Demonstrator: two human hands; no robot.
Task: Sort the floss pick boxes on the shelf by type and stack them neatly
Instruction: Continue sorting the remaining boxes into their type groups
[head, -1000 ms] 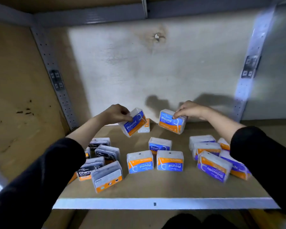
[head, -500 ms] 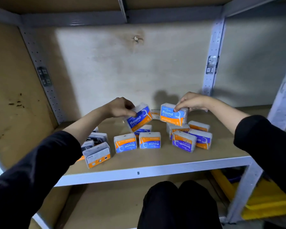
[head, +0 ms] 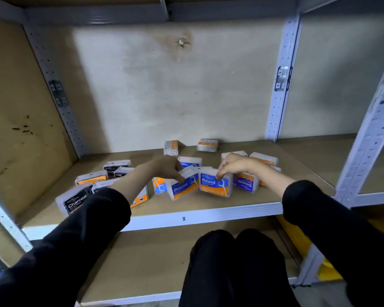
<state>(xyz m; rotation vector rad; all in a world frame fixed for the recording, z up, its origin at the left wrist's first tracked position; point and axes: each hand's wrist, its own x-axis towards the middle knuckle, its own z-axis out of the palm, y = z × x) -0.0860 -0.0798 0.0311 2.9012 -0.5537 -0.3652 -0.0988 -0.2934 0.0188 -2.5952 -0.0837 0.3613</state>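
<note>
I have pulled both boxes away from the back wall, down toward the front edge of the shelf (head: 186,216). My left hand (head: 167,168) grips the tilted Round box (head: 183,187). My right hand (head: 232,163) pinches the upright Round box (head: 215,185) by its top. They nearly touch, so I judge a Round stack begins here.

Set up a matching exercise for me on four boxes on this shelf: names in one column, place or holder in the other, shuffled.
Things:
1. Charcoal box
2. Smooth box
3. tilted Round box
4. upright Round box

Places:
A. held by the right grip
B. left front of the shelf
C. held by the left grip
D. right of both held boxes, label upside down

Pairs: 1-B, 2-D, 3-C, 4-A.
</note>
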